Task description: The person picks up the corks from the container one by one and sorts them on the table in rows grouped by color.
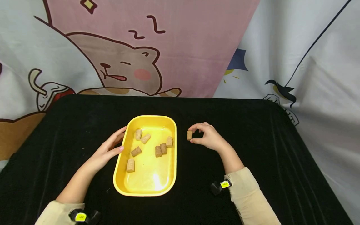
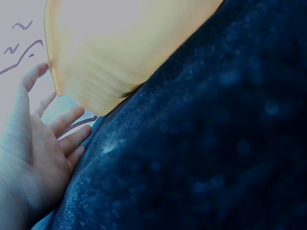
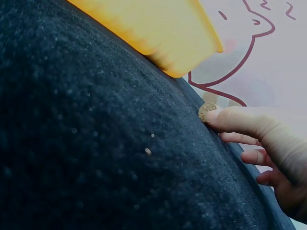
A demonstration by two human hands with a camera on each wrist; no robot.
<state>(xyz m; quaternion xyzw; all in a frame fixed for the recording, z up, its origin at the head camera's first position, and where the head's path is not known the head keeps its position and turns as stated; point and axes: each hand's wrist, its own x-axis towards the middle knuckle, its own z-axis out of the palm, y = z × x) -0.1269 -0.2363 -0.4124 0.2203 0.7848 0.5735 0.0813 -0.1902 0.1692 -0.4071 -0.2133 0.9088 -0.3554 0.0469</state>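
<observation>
A cork is pinched between the thumb and fingertips of my right hand, just right of the yellow tray. In the right wrist view the cork shows its round end at the thumb tip. Inside the tray lie several more corks: a dark pair and a lighter one to the right, others along the left. My left hand rests on the tray's left rim, thumb and fingers extended. From the left wrist, the thumb tip meets the rim while the other fingers spread below.
A black cloth covers the table under the tray. Behind its far edge hangs a curtain with a cartoon animal print. Small pale specks dot the cloth in the right wrist view.
</observation>
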